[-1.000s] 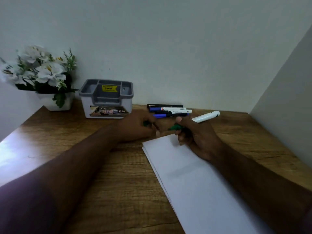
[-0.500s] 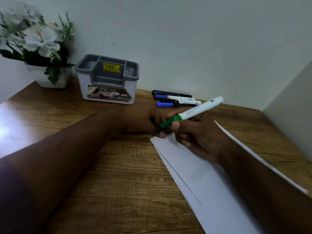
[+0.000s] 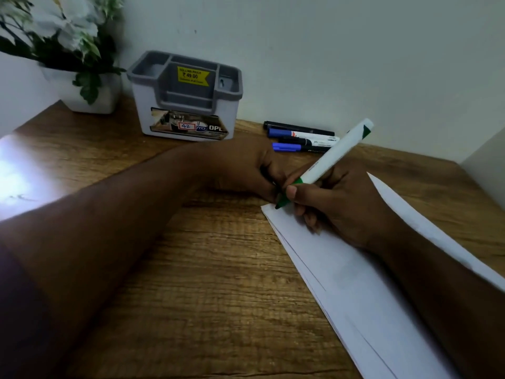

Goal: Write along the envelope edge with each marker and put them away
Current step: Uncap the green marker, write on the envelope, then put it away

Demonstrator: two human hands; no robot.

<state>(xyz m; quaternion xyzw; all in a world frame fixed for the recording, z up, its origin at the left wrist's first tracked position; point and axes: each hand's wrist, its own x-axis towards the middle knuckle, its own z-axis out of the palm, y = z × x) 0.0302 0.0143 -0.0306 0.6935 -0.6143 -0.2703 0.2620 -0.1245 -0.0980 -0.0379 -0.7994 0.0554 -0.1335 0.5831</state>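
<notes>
Our right hand (image 3: 336,203) pinches the green marker (image 3: 328,162) at centre frame, its tip touching the far corner of the white envelope (image 3: 355,283). Our left hand (image 3: 246,170) sits curled just beside it, apparently around something dark, though we cannot tell what. Three other markers (image 3: 300,139) lie near the wall, right of the grey organizer (image 3: 185,97).

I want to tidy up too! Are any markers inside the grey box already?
No, the grey box shows only bare compartments, and the spare markers lie on the table beside it.

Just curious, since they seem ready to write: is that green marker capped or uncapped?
Uncapped: the green marker shows its bare green tip just above the envelope corner, gripped by the right hand.
</notes>
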